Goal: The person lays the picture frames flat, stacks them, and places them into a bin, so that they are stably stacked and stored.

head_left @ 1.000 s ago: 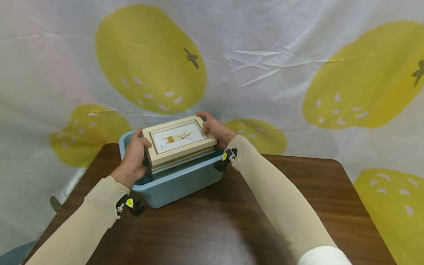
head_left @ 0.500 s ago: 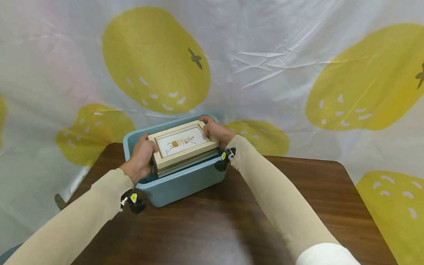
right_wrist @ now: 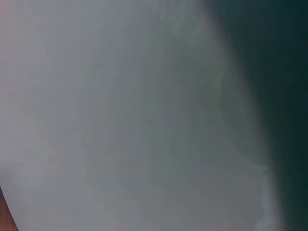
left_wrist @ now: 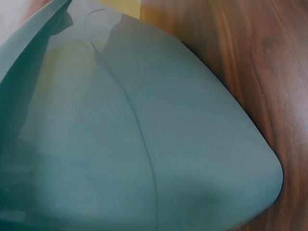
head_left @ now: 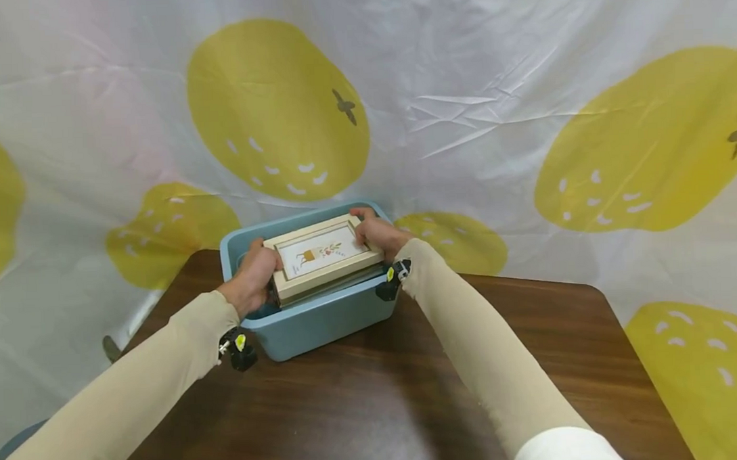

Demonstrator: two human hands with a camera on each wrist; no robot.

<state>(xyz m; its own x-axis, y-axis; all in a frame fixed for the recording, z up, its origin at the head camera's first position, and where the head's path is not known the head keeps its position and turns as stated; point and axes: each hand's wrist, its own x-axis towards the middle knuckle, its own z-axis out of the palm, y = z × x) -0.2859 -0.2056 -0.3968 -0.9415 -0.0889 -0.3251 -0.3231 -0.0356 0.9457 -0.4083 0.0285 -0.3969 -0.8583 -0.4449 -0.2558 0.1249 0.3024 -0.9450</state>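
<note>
In the head view a cream picture frame [head_left: 323,252] with a deer and flower print lies face up inside the mouth of a light blue plastic tub [head_left: 326,326]. Under it other flat layers show at the near side, probably more frames; how many I cannot tell. My left hand [head_left: 253,278] grips the left end, thumb on top. My right hand [head_left: 379,234] holds the right end, with fingers over the far corner. The fingertips beneath are hidden. The left wrist view holds the tub's outer wall [left_wrist: 192,125] close up; the right wrist view is a blurred pale surface.
The tub stands on a dark brown wooden table [head_left: 362,406], near its far left part. Behind it hangs a white curtain [head_left: 436,65] with large yellow fruit prints. A small camera is strapped to each wrist, close to the tub's rim.
Both hands have lowered the frame stack deeper into the tub, and more of the tub's far rim shows. The whole view has also shifted slightly.
</note>
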